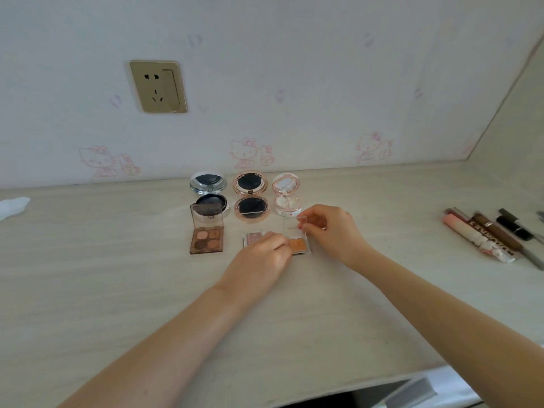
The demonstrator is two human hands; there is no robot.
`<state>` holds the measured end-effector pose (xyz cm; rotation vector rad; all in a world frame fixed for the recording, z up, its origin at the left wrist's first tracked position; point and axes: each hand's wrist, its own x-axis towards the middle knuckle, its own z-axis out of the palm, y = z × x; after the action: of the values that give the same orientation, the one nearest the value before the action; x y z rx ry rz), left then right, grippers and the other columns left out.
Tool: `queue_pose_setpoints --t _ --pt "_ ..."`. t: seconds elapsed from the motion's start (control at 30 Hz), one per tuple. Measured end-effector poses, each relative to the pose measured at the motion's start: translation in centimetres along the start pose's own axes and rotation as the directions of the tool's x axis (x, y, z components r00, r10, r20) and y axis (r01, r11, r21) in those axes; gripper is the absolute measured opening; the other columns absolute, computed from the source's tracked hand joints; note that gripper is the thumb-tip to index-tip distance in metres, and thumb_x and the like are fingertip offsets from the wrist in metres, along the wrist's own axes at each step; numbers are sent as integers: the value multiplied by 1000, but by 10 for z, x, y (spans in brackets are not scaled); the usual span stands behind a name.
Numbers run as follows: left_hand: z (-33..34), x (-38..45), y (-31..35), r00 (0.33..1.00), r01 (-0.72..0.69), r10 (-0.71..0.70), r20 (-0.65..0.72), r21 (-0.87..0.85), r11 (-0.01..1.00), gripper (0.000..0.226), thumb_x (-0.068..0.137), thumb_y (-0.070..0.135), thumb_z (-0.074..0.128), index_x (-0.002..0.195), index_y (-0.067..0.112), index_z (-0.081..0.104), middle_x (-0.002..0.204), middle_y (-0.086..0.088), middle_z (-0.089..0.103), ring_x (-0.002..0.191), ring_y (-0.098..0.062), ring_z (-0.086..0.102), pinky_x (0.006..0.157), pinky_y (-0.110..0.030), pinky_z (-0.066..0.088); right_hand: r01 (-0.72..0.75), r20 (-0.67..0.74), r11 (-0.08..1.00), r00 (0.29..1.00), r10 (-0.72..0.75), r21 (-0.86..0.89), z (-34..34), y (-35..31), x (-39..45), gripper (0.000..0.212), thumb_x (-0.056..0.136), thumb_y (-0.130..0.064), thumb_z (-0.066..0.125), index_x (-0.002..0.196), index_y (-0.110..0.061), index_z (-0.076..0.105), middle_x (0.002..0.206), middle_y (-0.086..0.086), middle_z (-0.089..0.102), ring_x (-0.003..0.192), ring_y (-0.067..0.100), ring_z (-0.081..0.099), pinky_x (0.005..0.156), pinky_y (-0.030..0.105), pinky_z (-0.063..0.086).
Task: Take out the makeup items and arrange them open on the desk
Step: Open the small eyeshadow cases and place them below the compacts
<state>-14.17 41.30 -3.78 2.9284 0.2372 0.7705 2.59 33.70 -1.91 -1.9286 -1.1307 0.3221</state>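
On the pale wood-grain desk (117,290), near the wall, the opened makeup items sit in two rows. In the back row stand three round compacts with lids raised: a silver compact (209,195) on the left, a rose-gold compact (251,198) in the middle and a small pink compact (286,195) on the right. In front of the silver one lies a four-pan eyeshadow palette (206,235), its clear lid tilted up. Just right of it, ahead of the rose-gold compact, a small glitter eyeshadow (253,238) is partly covered by the left hand (259,260). The left hand's curled fingers press on the near edge of a small orange eyeshadow case (298,245), steadying its base on the desk. The right hand (329,231) pinches the top edge of that case's clear lid (291,225) between thumb and fingertips, holding the lid upright and open above the orange pan. Well apart on the right side of the desk lies a cluster of lip gloss tubes and pencils (491,234), lying flat and touching one another. A white crumpled item (11,206) sits at the desk's far left edge. On the patterned wall hangs a gold power socket (159,86).
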Motion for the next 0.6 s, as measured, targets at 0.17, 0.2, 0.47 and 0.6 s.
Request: queue_pose_setpoints --t 0.17,0.2,0.47,0.6 --pt "3 10 -7 999 21 -22 -43 -13 1000 6 87 5 64 85 4 69 93 -8 65 104 -25 60 79 -39 52 -3 4 1000 1000 3 8 0 4 16 13 82 -6 68 91 -14 72 87 -1 72 78 11 65 68 4 43" --pt "3 11 -7 998 35 -36 -52 -20 999 7 88 6 63 85 4 69 93 -7 65 105 -25 60 80 -39 52 5 3 1000 1000 -5 5 1 5 17 14 82 -6 68 93 -14 72 88 -1 73 78 10 65 68 3 42" --pt "1 10 -6 992 89 -91 -90 -23 996 11 89 12 63 83 6 69 89 -3 66 95 -23 61 71 -39 53 37 24 999 999 -38 19 5 9 20 16 84 -8 65 96 -17 71 86 -5 70 77 7 63 70 6 44" --pt "-2 9 -3 991 93 -94 -95 -18 996 7 87 11 66 81 7 69 87 -2 66 91 -22 63 67 -38 54 30 49 999 998 -31 39 3 9 19 26 84 -4 60 104 -19 68 89 -5 71 80 6 64 72 8 45"
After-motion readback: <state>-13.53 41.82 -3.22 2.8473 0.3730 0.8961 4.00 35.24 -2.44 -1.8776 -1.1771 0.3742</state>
